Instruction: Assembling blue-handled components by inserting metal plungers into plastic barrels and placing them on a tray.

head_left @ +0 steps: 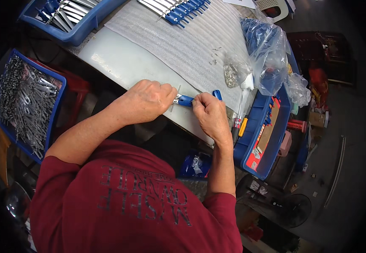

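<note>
Over the near edge of the work table, both of my hands hold a small blue-handled metal piece (186, 100). My left hand (148, 101) is closed round its metal end, which is mostly hidden by the fingers. Thin metal pins stick out crosswise beside that fist. My right hand (212, 114) pinches the blue end between thumb and fingers. Just beyond the right knuckles lies another blue part (217, 95), partly covered by the hand. A row of blue-handled metal pieces (181, 12) lies at the far side on the white foam sheet (157, 40).
A blue bin of metal blades (79, 36) is at far left; another holds grey metal parts (27, 105). On the right are a bag of small pins (232, 75), a clear plastic bag (269, 55), a red-handled screwdriver (237, 123), a yellow-handled tool (243, 127) and a blue crate (250, 162).
</note>
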Available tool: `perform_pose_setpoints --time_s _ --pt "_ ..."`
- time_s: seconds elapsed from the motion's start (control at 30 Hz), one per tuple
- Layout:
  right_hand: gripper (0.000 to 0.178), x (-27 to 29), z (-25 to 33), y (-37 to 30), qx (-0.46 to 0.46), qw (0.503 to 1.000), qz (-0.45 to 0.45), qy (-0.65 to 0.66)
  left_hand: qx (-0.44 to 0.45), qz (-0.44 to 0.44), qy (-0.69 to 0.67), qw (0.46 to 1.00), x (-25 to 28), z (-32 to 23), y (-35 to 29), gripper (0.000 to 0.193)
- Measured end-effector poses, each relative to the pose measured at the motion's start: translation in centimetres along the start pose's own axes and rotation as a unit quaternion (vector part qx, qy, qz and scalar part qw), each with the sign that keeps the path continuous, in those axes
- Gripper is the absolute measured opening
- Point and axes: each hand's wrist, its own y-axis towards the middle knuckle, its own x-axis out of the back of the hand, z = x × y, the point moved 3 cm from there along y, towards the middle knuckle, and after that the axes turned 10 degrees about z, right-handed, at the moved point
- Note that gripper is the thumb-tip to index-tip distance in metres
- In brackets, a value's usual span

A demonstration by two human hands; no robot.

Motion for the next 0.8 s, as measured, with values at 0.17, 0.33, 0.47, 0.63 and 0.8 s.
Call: perform_pose_setpoints --time_s 0.17,0.33,0.47,0.63,0.8 --pt "0.016 -0.18 0.22 0.06 0.010 1.000 -0.008 -0.017 0.002 0.001 0.005 1.000 0.01 -0.09 -0.01 0.010" --pt "0.016 -0.28 0.37 0.23 -0.006 1.000 -0.011 -0.019 -0.001 0.003 0.010 1.000 0.01 -0.10 -0.03 0.008" --pt "0.016 -0.32 0.32 0.28 -0.021 1.000 -0.005 -0.018 0.001 0.012 0.021 1.000 -0.04 -0.16 0.01 0.007" --pt "0.017 -0.59 -0.18 0.43 -0.017 1.000 -0.007 -0.003 -0.001 0.014 0.010 1.000 0.05 -0.13 0.17 0.007" --pt "0.018 0.02 -0.27 0.51 -0.039 0.999 0.019 0.013 0.005 0.026 0.012 1.000 0.22 -0.14 0.30 0.008"
